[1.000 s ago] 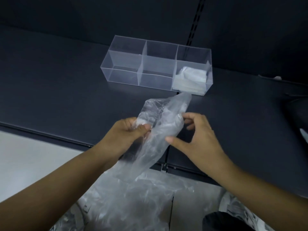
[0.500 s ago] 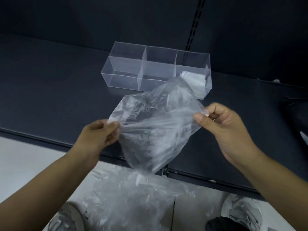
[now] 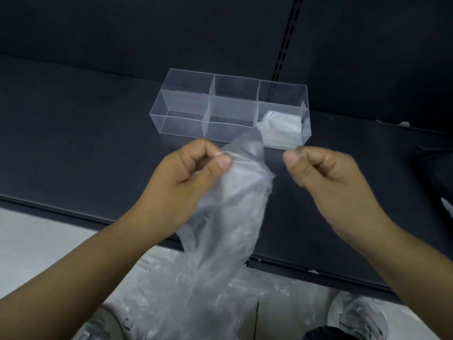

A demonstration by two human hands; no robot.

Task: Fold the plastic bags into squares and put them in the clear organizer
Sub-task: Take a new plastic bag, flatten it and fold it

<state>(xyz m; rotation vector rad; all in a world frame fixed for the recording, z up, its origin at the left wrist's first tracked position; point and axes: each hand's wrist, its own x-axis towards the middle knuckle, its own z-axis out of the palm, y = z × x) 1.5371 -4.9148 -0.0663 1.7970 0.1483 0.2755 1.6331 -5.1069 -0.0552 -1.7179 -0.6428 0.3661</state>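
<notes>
A crumpled clear plastic bag [image 3: 235, 204] hangs in front of me, bunched into a long loose shape. My left hand [image 3: 186, 177] pinches its top edge between thumb and fingers. My right hand [image 3: 326, 177] is a little to the right of the bag with its fingers closed, and I see nothing in it. Behind the hands, the clear organizer [image 3: 186, 94] with three compartments stands on the dark shelf [image 3: 85, 143]. Its right compartment holds folded white bags [image 3: 282, 128]; the left and middle ones hold nothing that I can see.
A pile of loose clear bags [image 3: 171, 290] lies on the pale floor below the shelf's front edge. A light shoe [image 3: 358, 315] is at the lower right. A slotted upright [image 3: 284, 45] runs up the dark back wall.
Half a second ago both hands held the bag stretched wide. Now the right hand has let go and the bag has collapsed, hanging from the left hand alone.
</notes>
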